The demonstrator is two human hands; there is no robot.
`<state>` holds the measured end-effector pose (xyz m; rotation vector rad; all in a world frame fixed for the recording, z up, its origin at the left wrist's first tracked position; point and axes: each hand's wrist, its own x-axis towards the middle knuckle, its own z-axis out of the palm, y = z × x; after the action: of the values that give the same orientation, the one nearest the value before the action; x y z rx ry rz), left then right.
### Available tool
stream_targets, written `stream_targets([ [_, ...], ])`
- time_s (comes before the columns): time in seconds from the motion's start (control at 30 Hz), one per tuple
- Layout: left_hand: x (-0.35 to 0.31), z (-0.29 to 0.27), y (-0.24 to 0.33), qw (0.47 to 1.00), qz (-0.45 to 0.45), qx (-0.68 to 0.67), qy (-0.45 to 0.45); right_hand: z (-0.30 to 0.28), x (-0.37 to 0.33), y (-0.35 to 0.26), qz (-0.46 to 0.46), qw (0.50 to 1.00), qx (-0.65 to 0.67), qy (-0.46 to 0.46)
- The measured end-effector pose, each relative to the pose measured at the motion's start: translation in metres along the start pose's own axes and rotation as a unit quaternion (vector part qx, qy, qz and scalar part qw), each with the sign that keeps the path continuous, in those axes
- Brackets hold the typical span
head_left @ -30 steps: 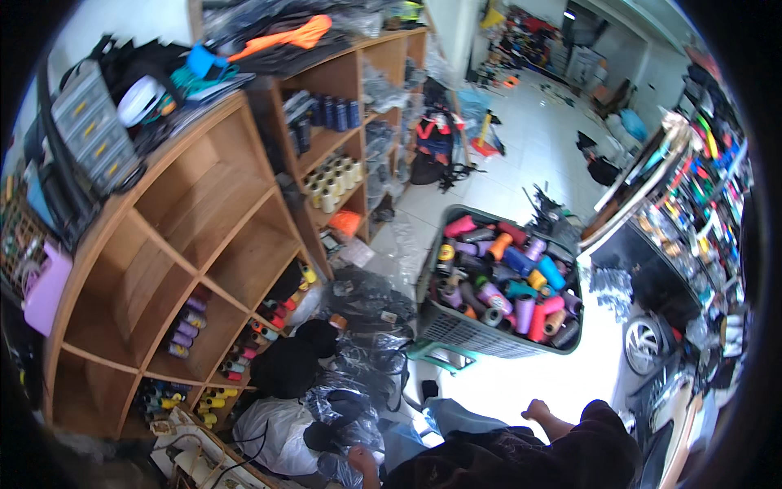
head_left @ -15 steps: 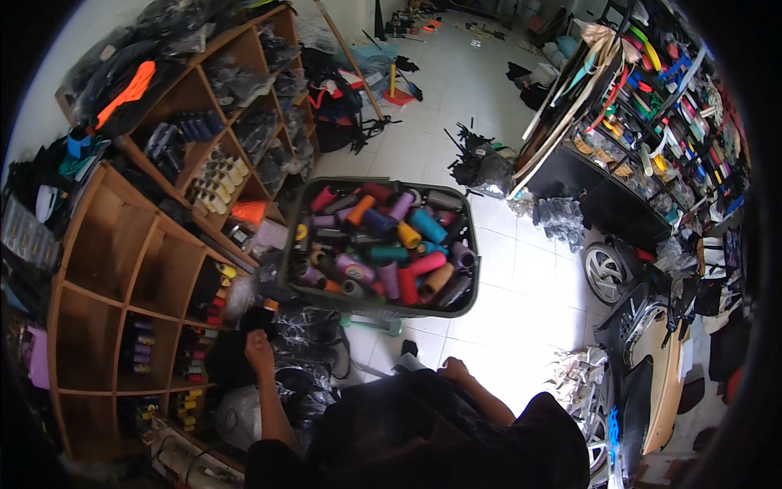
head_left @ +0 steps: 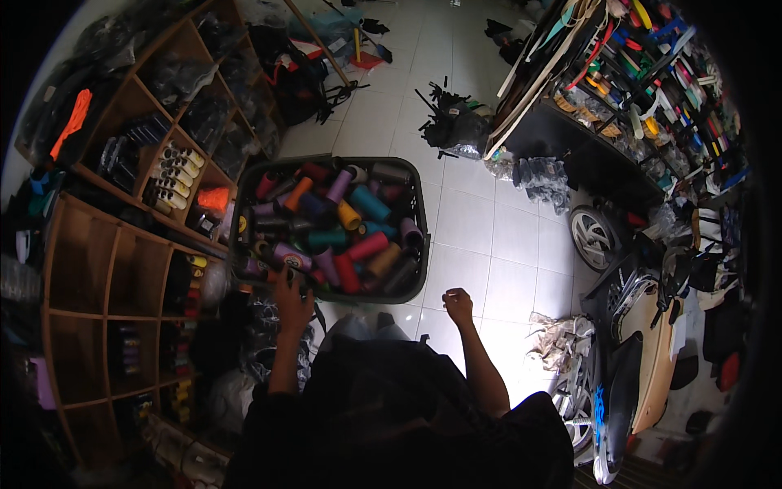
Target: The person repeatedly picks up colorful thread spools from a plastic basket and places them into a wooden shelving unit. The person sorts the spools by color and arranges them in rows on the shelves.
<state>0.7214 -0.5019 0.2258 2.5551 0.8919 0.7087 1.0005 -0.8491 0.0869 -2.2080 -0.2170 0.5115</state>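
A large dark crate (head_left: 426, 244) full of thread spools stands in front of me. Over its near left edge reaches my left hand (head_left: 293, 303), fingers spread and nothing seen in them. Closest to those fingers is a purple spool (head_left: 291, 257) with a round label. Among the other spools are a red one (head_left: 346, 273), a pink one (head_left: 368, 245), a yellow one (head_left: 349, 216) and a teal one (head_left: 327, 238). To the right of the crate, above the tiles, my right hand (head_left: 458, 305) is curled closed. Whatever it may hold is hidden.
Wooden cubbyhole shelves (head_left: 81, 318) with spools and plastic-wrapped goods line the left. A parked motorbike (head_left: 631, 350) and a crowded rack (head_left: 643, 106) are on the right. Black bundles (head_left: 452, 118) lie on the tiled floor beyond the crate.
My left hand has come from beside the shelves to the crate's near edge, and its fist has opened. My right hand has risen, still closed. The view has shifted, placing the crate further left.
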Motion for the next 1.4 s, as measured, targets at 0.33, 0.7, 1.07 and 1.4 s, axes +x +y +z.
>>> stream_targets([
  [0.33, 0.011, 0.003, -0.028, 0.991, -0.050, -0.116, 0.042, 0.018, -0.022, -0.120, -0.133, 0.985, 0.040, 0.104],
  [0.7, 0.051, -0.023, -0.100, 0.993, -0.050, -0.092, 0.063, 0.082, -0.010, -0.162, -0.082, 0.959, -0.042, 0.270],
  [1.07, 0.080, -0.022, -0.097, 0.984, 0.116, -0.084, -0.106, 0.088, -0.016, -0.173, -0.090, 0.932, -0.163, 0.310],
  [1.4, 0.126, -0.025, -0.103, 0.932, 0.123, -0.006, -0.341, 0.089, -0.023, -0.190, -0.140, 0.910, -0.224, 0.321],
])
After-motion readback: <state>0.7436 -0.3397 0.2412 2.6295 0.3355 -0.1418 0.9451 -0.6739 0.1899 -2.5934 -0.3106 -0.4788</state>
